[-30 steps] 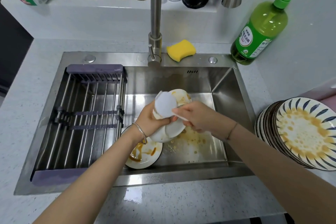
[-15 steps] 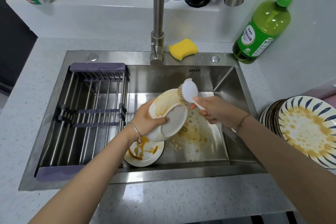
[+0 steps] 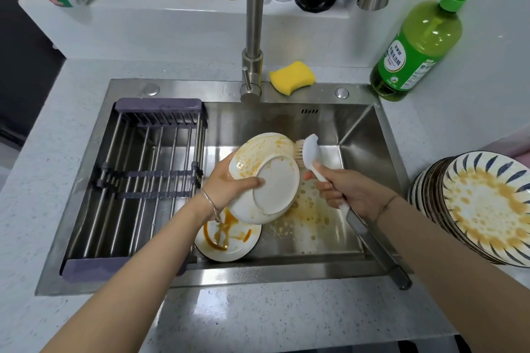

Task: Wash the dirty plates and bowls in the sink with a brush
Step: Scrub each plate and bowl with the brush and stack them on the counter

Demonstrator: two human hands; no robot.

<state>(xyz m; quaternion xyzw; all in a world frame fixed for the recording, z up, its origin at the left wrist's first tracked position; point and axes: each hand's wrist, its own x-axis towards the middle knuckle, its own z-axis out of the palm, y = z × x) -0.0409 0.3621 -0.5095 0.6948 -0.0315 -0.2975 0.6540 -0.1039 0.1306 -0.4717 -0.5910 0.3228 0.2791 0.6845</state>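
— Speckled pale stone bench (image 3: 258, 318) goes all around, yes?

— Yes. Set into it is the rectangular stainless steel sink (image 3: 200, 89). A drain rack (image 3: 143, 180) of steel bars with grey-purple end pieces covers the left half of the sink.

— What stands on the bench itself?

— At its right edge there is a stack of round plates (image 3: 487, 203) with dark blue stripes on the rim; the top one is smeared orange. Beside the back right corner of the sink stands a green plastic pump bottle (image 3: 415, 46). The steel tap (image 3: 255, 8) rises from the middle of the sink's back rim.

— And the hands?

— The left hand (image 3: 226, 189) holds a white ceramic bowl (image 3: 266, 178) above the sink floor, tilted, with its underside to the camera. The thumb lies across the foot ring; the other fingers are hidden behind the bowl. Orange stains cover its upper outside.

— Is something under it?

— A flat white plate (image 3: 229, 241) with brown sauce lies at the front wall of the sink, partly under the bowl.

— The brush?

— The right hand (image 3: 352, 192) has its fingers curled round the handle of a long white plastic brush (image 3: 311, 152). The bristles touch the bowl's upper right rim, and the grey end of the handle reaches over the sink's front rim.

— Anything smaller?

— A yellow sponge (image 3: 292, 77) on the back rim, just right of the tap.
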